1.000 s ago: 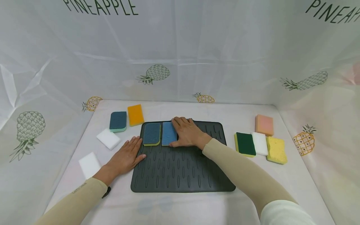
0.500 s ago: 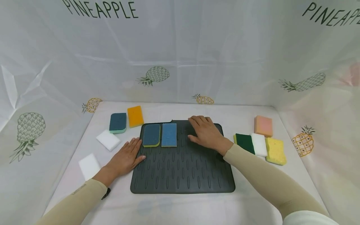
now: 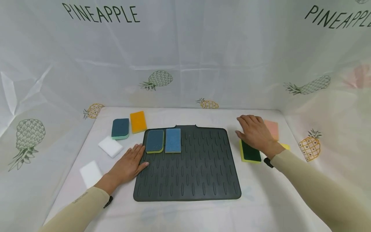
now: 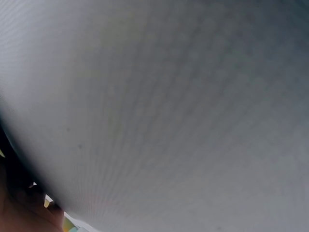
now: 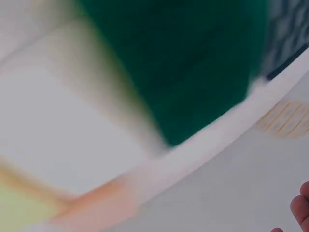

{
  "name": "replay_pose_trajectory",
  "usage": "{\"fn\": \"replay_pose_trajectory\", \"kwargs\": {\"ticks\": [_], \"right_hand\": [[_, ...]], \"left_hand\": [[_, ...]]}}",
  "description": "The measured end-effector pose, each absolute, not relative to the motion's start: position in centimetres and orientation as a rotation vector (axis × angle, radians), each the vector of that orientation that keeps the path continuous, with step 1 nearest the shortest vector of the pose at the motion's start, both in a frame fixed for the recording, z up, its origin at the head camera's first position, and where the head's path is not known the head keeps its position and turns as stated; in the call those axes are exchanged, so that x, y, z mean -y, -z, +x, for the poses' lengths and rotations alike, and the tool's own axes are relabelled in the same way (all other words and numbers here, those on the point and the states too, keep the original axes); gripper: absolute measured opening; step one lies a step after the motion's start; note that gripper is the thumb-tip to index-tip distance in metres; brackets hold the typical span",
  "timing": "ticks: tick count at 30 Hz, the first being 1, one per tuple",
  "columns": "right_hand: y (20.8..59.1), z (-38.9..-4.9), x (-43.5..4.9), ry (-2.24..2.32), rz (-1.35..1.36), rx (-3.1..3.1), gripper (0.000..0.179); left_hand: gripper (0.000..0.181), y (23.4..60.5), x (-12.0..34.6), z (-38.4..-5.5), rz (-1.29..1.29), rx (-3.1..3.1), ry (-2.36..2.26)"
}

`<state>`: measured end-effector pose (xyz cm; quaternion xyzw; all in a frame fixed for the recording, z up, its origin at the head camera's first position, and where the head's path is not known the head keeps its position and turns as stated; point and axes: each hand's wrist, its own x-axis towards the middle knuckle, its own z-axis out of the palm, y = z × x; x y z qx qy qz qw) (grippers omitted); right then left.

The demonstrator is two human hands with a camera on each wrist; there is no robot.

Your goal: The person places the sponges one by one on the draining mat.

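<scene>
My left hand [image 3: 125, 165] lies flat with its fingertips and thumb at the left edge of the black ridged mat [image 3: 197, 174]. Two sponges rest side by side in the mat's upper left: a dark blue one with a yellow layer [image 3: 155, 141] and a lighter blue one [image 3: 173, 140]. Off the mat's right side, my right hand [image 3: 256, 132] hovers over the green and yellow scrub sponge [image 3: 250, 151], fingers loosely bent and holding nothing. It hides the white sponge and much of the yellow one [image 3: 285, 146]. In the right wrist view the green pad [image 5: 188, 63] looms close, beside the white sponge [image 5: 67, 121].
On the left of the white-covered table lie a dark blue and mint sponge [image 3: 120, 128], an orange sponge [image 3: 138, 122] and two white sponges, one farther back [image 3: 110, 146]. A pink sponge [image 3: 272, 129] sits at the right. Pineapple-print sheeting [image 3: 185, 48] encloses the back and sides.
My right hand has left the lighter blue sponge on the mat and moved right, over the green and yellow sponge. My left hand has stayed at the mat's edge.
</scene>
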<state>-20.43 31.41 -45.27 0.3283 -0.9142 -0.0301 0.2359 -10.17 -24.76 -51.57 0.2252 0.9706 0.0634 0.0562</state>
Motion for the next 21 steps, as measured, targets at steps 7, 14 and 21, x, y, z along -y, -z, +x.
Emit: {"fn": "replay_pose_trajectory", "kwargs": {"ticks": [7,14,21], "right_hand": [[44.5,-19.5,-39.6,0.160,0.729,2.647,0.069],[44.6,-18.5,-43.8,0.192,0.559,2.862,0.069],[45.2,-18.3,-45.0,0.241,0.499,2.944,0.068]], "left_hand": [[0.081,51.8,24.8,-10.3,0.678,-2.937,-0.201],[0.081,51.8,24.8,-10.2,0.677,-2.941,-0.215],[0.080,51.8,24.7,-10.2,0.672,-2.948,-0.213]]}}
